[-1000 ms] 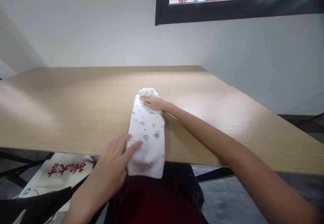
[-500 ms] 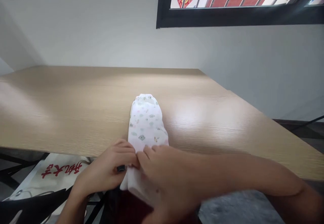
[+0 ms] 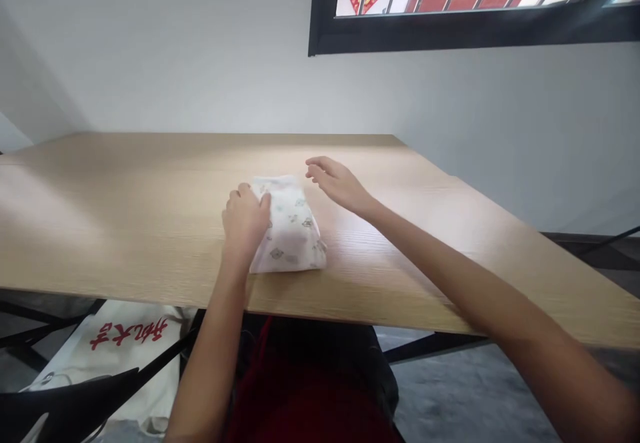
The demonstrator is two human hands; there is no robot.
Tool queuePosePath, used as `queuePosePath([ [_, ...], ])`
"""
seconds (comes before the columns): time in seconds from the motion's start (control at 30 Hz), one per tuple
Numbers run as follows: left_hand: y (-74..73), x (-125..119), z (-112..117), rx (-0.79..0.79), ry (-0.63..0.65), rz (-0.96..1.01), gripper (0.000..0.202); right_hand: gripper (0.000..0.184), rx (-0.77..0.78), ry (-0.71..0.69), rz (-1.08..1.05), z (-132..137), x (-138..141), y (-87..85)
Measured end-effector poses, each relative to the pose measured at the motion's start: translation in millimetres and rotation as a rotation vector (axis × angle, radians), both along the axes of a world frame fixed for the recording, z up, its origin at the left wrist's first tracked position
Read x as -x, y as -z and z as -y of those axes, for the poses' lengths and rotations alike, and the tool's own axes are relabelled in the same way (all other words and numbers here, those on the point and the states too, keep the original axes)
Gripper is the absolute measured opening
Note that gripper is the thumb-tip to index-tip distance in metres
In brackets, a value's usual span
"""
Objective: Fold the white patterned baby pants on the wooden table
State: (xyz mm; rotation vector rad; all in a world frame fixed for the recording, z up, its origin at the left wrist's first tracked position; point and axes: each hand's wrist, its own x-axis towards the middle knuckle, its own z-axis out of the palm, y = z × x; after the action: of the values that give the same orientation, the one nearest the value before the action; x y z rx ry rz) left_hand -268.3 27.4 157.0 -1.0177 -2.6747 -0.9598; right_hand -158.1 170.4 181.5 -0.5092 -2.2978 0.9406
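Observation:
A folded white cloth garment [image 3: 290, 233] with a small grey-green and brown print lies on the table near its front edge. My left hand [image 3: 246, 219] is on its left side, thumb over the top and the other fingers bent at the far left edge, gripping the fabric. What kind of garment it is cannot be made out while folded. Just beyond its far right corner, my right hand [image 3: 337, 181] is raised, holding nothing, with its fingers slightly bent and apart.
The light wood table [image 3: 150, 209] reaches back to a grey-white wall [image 3: 200, 49]. A dark-framed window [image 3: 320, 29] with bars is at the upper right. Below the table on the left lies a cream bag [image 3: 135, 363] with red characters, beside black metal legs [image 3: 30, 319].
The long cloth has been folded over into a shorter piece lying wholly on the table. Both hands moved forward; my right hand let go of it and is now up at the right.

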Motion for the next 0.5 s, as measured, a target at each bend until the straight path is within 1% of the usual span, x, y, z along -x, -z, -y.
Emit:
queuePosePath([
  [0.03, 6.6, -2, -3, 0.029, -0.025, -0.06, 0.04, 0.03, -0.077, 0.005, -0.03, -5, 5, 11.4],
  [0.07, 13.6, -6, -3, 0.051, 0.009, -0.109, 0.041, 0.031, -0.17, -0.049, -0.024, -6, 8, 22.3],
  [0.1, 20.8, -10, -1, 0.075, 0.089, -0.14, 0.038, 0.032, -0.268, -0.149, 0.016, -5, 11, 32.2],
  [0.17, 34.5, -21, 8, 0.152, 0.319, -0.15, 0.03, 0.033, -0.448, -0.376, 0.159, 1, 15, 48.1],
  [0.2, 40.7, -26, 13, 0.197, 0.422, -0.148, 0.029, 0.034, -0.52, -0.451, 0.235, 3, 17, 54.1],
  [0.23, 46.3, -31, 18, 0.233, 0.495, -0.15, 0.031, 0.035, -0.571, -0.489, 0.3, 4, 19, 58.9],
  [0.27, 51.2, -35, 23, 0.257, 0.535, -0.157, 0.034, 0.036, -0.604, -0.489, 0.347, 2, 21, 62.9],
  [0.3, 55.4, -38, 28, 0.27, 0.548, -0.169, 0.037, 0.037, -0.627, -0.462, 0.374, -2, 22, 66.2],
  [0.37, 60.9, -42, 39, 0.279, 0.554, -0.176, 0.043, 0.039, -0.647, -0.374, 0.4, -16, 23, 71.1],
  [0.43, 62.4, -44, 52, 0.283, 0.591, -0.151, 0.046, 0.043, -0.622, -0.31, 0.431, -29, 21, 74.1],
  [0.5, 60.3, -46, 64, 0.287, 0.633, -0.12, 0.049, 0.045, -0.581, -0.292, 0.466, -36, 16, 75.0],
])
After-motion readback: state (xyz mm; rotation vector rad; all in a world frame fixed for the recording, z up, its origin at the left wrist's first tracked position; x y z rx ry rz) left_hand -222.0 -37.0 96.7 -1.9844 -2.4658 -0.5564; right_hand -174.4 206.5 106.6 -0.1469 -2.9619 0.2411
